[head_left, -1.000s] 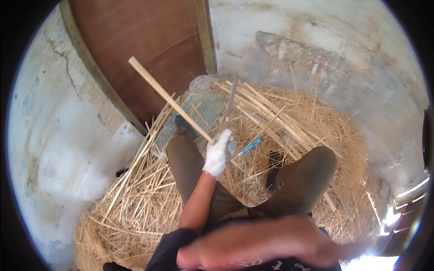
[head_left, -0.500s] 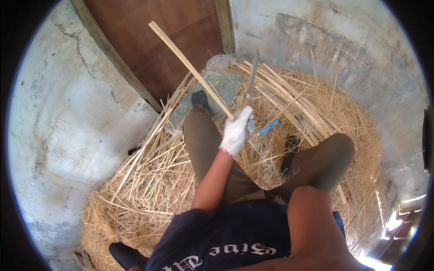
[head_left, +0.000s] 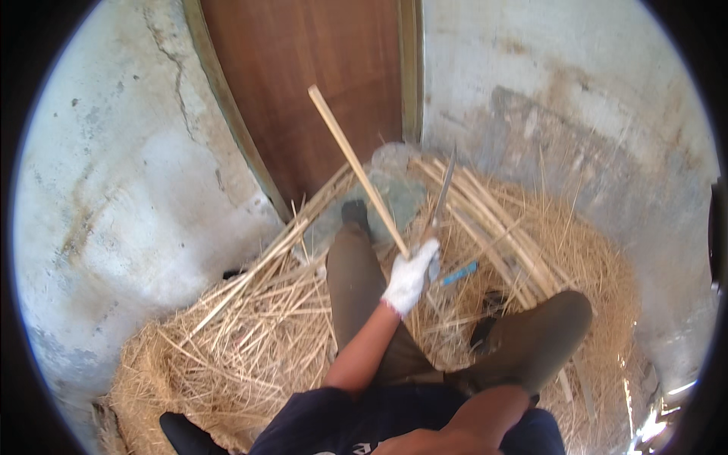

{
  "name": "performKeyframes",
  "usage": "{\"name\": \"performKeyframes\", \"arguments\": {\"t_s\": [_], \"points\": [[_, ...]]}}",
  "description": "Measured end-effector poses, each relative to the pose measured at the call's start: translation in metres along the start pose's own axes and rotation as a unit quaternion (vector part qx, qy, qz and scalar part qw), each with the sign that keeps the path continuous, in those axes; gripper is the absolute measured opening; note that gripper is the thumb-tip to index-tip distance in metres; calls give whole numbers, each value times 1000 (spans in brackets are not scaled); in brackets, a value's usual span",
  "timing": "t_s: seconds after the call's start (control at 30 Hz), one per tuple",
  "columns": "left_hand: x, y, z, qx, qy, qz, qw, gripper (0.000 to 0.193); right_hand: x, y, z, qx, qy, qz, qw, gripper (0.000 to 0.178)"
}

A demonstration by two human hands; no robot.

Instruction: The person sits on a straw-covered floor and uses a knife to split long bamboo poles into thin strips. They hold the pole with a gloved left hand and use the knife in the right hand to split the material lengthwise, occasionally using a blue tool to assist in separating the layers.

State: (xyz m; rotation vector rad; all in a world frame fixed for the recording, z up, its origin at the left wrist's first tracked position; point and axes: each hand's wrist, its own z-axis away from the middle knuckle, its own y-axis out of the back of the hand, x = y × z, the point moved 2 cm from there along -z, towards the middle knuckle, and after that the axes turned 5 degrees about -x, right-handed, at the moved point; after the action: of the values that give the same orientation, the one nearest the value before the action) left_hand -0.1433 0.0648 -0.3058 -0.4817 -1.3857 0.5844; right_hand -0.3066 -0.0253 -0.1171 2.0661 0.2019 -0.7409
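My left hand [head_left: 409, 282], in a white knitted glove, is closed around the lower ends of two things. One is a long pale strip of split bamboo or wood [head_left: 359, 173], slanting up and to the left in front of the door. The other is a knife with a long narrow blade [head_left: 447, 182] pointing away from me, its handle partly hidden by the glove. My bent right arm [head_left: 489, 413] shows at the lower edge, bare near the elbow; the right hand is out of view. A blue tool-like object [head_left: 459, 273] lies just right of the glove.
Shavings and thin strips [head_left: 250, 334] cover the floor around my legs. A bundle of longer strips [head_left: 504, 235] lies at the right, beyond my right knee [head_left: 565, 322]. A greenish slab [head_left: 398, 199] lies before the brown door [head_left: 311, 68]. Stained walls [head_left: 129, 174] stand on both sides.
The whole view has shifted, so the scene sits lower and more of the door shows. My left hand keeps its hold on strip and knife. My right arm appears lower, its elbow nearer the bottom edge.
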Motion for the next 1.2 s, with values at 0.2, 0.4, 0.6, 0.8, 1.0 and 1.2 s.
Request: {"name": "performKeyframes", "arguments": {"t_s": [0.2,0.4,0.6,0.8,1.0,1.2], "points": [[8,-9,5,-8,-8,-54,998,19,2,4,5,7,28,12,999,54],[8,17,21,25,-12,-85,996,23,16,3,2,16,29,3,999,52],[13,9,11,31,-40,-35,998,23,29,4,-12,16,54,23,998,50],[24,-14,12,15,-38,-32,999,20,35,7,-2,13,62,46,997,49],[9,-1,18,-5,-14,-58,998,20,44,2,-6,5,69,32,997,47],[15,-6,14,-8,-3,-60,998,22,41,-5,-2,-6,92,84,992,46]]}}
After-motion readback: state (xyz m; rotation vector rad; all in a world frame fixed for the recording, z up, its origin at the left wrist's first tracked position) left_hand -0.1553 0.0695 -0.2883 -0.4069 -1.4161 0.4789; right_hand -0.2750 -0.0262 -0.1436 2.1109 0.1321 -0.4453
